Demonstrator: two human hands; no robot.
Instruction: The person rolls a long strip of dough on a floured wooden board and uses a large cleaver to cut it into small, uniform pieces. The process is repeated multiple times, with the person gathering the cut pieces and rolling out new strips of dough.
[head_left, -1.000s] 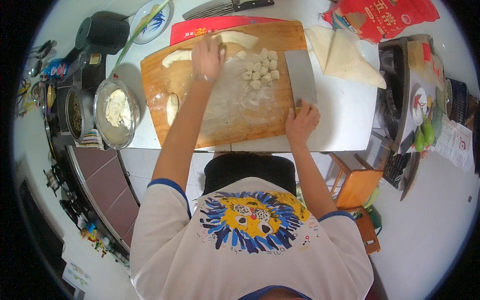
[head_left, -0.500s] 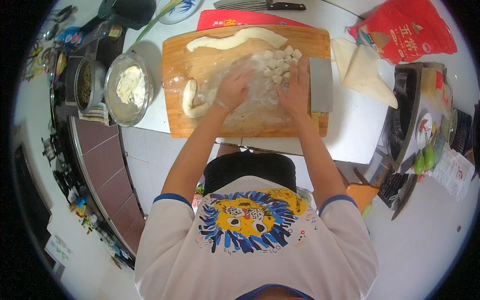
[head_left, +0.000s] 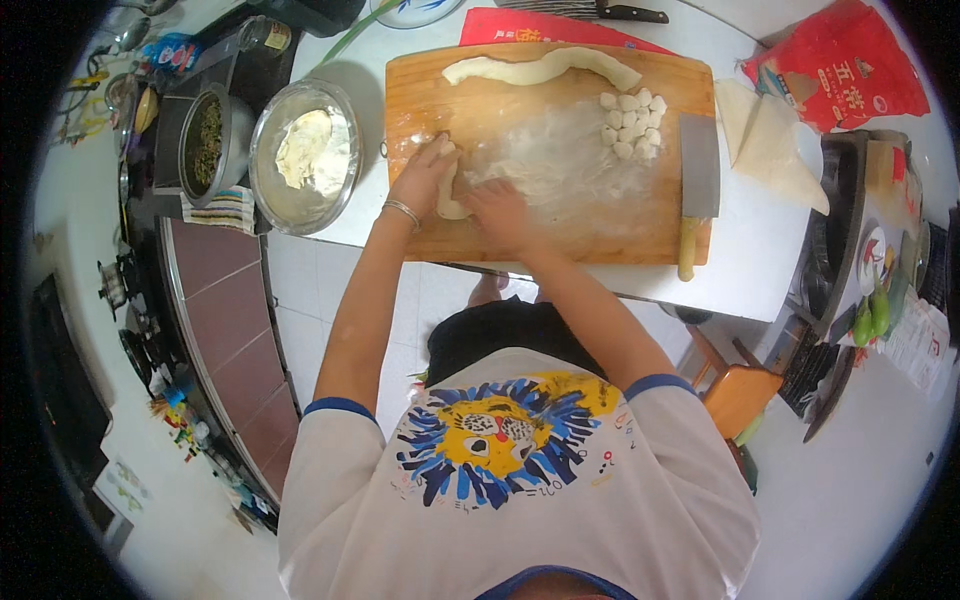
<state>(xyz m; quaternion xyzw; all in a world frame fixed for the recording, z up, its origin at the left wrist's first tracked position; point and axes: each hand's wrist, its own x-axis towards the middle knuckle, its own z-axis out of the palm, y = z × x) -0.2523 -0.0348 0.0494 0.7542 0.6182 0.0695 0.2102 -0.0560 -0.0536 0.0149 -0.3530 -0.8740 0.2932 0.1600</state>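
My left hand [head_left: 422,180] is on a short curved strip of dough [head_left: 449,193] at the left side of the wooden cutting board [head_left: 560,235], its fingers closed over the upper part. My right hand [head_left: 497,212] lies low over the board with fingers stretched toward the strip's lower end; whether they touch it I cannot tell. A longer dough strip [head_left: 540,70] runs along the board's far edge. Several small cut dough pieces [head_left: 630,125] sit in a cluster at the upper right. Loose flour [head_left: 550,165] covers the middle. A cleaver [head_left: 699,165] rests along the board's right edge.
Left of the board stands a glass bowl [head_left: 262,185] with dough in it, beside a metal pot [head_left: 236,140] of dark green filling. A knife [head_left: 630,13] lies beyond the board. A red bag [head_left: 840,70] and a pale cloth [head_left: 780,140] are at the right.
Both hands have moved left, from the floured middle and the cut pieces to the short dough strip. The view has shifted, so the board appears farther right.
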